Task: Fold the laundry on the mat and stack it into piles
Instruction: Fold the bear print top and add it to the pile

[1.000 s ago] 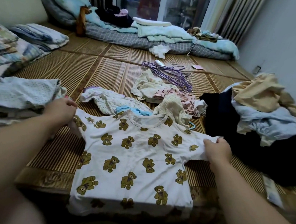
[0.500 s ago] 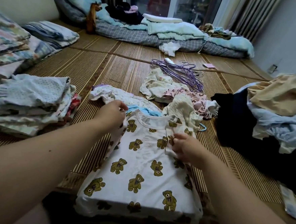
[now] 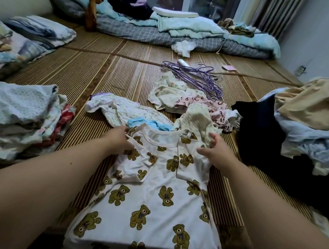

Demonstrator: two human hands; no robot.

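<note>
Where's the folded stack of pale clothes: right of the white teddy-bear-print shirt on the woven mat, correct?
No. The head view shows the folded stack of pale clothes to the left of the white teddy-bear-print shirt on the woven mat, not the right.

No readable text, labels, brands or numbers appear anywhere in view.

Both sleeves of the bear-print shirt (image 3: 151, 191), spread wide a second before, were folded in across its chest. The left hand (image 3: 117, 140) came in beside the collar, pinching the fold, while the right hand (image 3: 214, 151) let go, fingers loosened.
</note>
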